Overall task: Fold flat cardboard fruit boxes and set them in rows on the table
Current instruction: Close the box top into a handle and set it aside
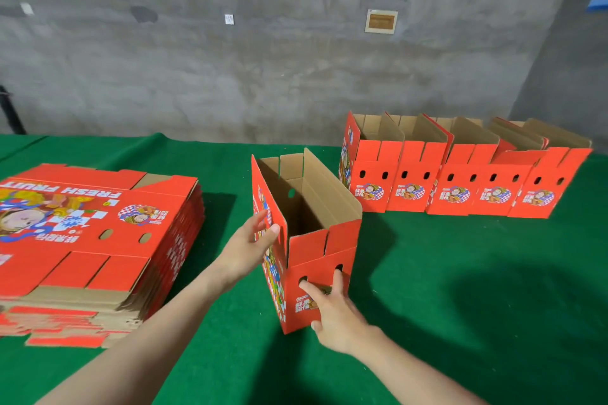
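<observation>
Fruit boxes [460, 187] stand five in a row well right of the flat stack [92, 240], and nearer it we steady a sixth box [306, 240], left hand [248, 248] flat on its side, right hand [332, 312] with straight fingers on its end, so we judge many flats are left.

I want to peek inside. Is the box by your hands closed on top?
No, the box is open on top, flaps standing up.

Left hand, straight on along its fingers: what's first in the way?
The upright box. The left hand points up and right at its printed long side near the top edge and seems already to touch it, though depth is hard to judge.
</observation>
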